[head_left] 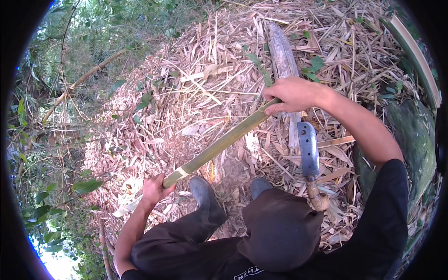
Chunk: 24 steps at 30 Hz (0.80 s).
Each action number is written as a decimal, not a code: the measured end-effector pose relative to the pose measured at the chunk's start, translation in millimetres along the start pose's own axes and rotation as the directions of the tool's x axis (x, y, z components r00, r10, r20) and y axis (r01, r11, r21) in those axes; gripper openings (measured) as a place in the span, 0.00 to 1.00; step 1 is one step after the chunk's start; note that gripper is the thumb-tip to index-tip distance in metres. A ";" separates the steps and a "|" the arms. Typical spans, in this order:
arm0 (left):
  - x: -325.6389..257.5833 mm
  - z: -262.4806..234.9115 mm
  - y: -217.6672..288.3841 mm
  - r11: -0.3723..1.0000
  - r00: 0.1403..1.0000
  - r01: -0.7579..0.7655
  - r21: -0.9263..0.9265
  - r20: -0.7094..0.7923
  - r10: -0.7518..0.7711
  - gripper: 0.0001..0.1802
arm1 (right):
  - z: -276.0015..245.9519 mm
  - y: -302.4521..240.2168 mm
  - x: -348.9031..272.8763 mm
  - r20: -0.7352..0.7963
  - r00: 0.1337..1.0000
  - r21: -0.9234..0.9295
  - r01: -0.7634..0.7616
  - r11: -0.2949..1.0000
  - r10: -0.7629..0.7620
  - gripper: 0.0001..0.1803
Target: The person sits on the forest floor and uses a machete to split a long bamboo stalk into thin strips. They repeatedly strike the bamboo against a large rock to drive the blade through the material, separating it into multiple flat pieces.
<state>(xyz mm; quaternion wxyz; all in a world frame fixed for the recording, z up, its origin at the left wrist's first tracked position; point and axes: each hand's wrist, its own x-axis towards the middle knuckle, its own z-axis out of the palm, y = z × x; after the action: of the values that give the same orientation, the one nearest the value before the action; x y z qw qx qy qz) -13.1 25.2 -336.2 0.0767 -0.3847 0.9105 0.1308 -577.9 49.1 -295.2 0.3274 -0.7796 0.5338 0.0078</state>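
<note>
Your right hand (291,94), extended farther forward on a bent arm (361,119), and your left hand (155,189), nearer you, both grasp the bamboo strip (224,142), greenish-yellow with a pale joint, slanting above the leaf-littered ground (184,109).

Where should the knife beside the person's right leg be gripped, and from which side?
Probably by its wooden handle, coming from the right: it lies at the near end, the metal blade points away, and the right leg crowds its left.

A single head-worn fisheye looks steeply down past the knees (282,228) at nearby leaf-strewn ground (177,112).
</note>
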 end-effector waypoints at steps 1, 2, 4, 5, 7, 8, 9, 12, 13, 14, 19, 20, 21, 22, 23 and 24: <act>1.9 1.6 0.8 1.000 1.000 0.002 -0.009 0.013 -0.001 0.19 | 5.8 0.9 2.3 0.029 1.000 0.000 -0.007 1.000 0.007 0.26; 3.2 3.0 0.2 1.000 1.000 0.002 -0.018 0.027 -0.002 0.19 | 11.7 2.9 4.5 0.058 0.998 0.001 -0.015 1.000 0.015 0.25; 11.2 8.7 -3.0 0.996 0.995 0.033 -0.079 0.101 -0.025 0.21 | 28.5 17.8 5.1 0.052 0.999 0.035 -0.011 0.999 0.009 0.26; 18.3 7.7 -0.9 0.995 0.988 0.047 -0.091 0.148 -0.033 0.22 | 38.1 27.6 5.1 0.053 0.999 0.054 -0.005 0.999 0.002 0.26; 29.7 3.0 4.0 0.988 0.971 0.076 -0.137 0.234 -0.042 0.24 | 50.8 40.6 2.9 0.036 0.999 0.078 -0.016 0.997 0.013 0.27; 34.4 -0.9 6.7 0.981 0.961 0.091 -0.170 0.273 -0.042 0.25 | 54.3 43.8 1.6 0.018 0.999 0.083 -0.033 0.996 0.031 0.27; 38.1 -2.3 7.8 0.974 0.950 0.106 -0.201 0.310 -0.040 0.27 | 57.6 46.9 0.2 0.000 0.999 0.089 -0.051 0.995 0.051 0.28; 28.1 10.1 -7.2 0.957 0.929 0.198 -0.212 0.353 -0.114 0.29 | 59.4 38.6 0.3 -0.038 0.989 0.096 -0.136 0.986 0.140 0.28; 40.2 4.3 2.3 0.968 0.927 0.170 -0.185 0.364 -0.093 0.30 | 63.5 37.9 -5.0 -0.066 0.979 0.064 -0.190 0.980 0.195 0.27; 45.9 -1.5 8.5 0.972 0.923 0.170 -0.164 0.373 -0.099 0.30 | 70.0 35.4 -4.9 -0.097 0.967 0.036 -0.231 0.972 0.234 0.26; 72.9 -25.1 47.8 0.972 0.898 0.221 -0.075 0.405 -0.173 0.35 | 83.5 16.9 13.6 -0.093 0.826 -0.081 -0.563 0.823 0.556 0.21; 82.0 -30.8 61.4 0.968 0.888 0.241 -0.067 0.419 -0.192 0.36 | 89.6 19.0 21.5 -0.116 0.831 -0.134 -0.556 0.820 0.544 0.20; 90.5 -37.0 78.9 0.953 0.870 0.284 -0.110 0.447 -0.208 0.37 | 93.7 23.3 30.6 -0.137 0.836 -0.187 -0.549 0.815 0.532 0.20; 99.6 -46.3 101.1 0.934 0.853 0.324 -0.153 0.475 -0.218 0.38 | 95.0 28.1 35.1 -0.157 0.839 -0.241 -0.544 0.804 0.521 0.20; 103.9 -51.9 111.0 0.910 0.836 0.368 -0.190 0.496 -0.234 0.39 | 90.0 32.0 41.1 -0.212 0.829 -0.224 -0.557 0.799 0.518 0.20; 104.1 -50.5 111.0 0.917 0.867 0.337 -0.212 0.450 -0.215 0.39 | 84.0 37.0 46.7 -0.267 0.815 -0.208 -0.571 0.795 0.515 0.20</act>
<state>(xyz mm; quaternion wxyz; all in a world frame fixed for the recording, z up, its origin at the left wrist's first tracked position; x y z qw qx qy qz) -167.2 13.7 -293.1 0.2319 -0.4820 0.7793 0.3265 -560.5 46.1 -396.7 0.1442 -0.6274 0.7587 0.0997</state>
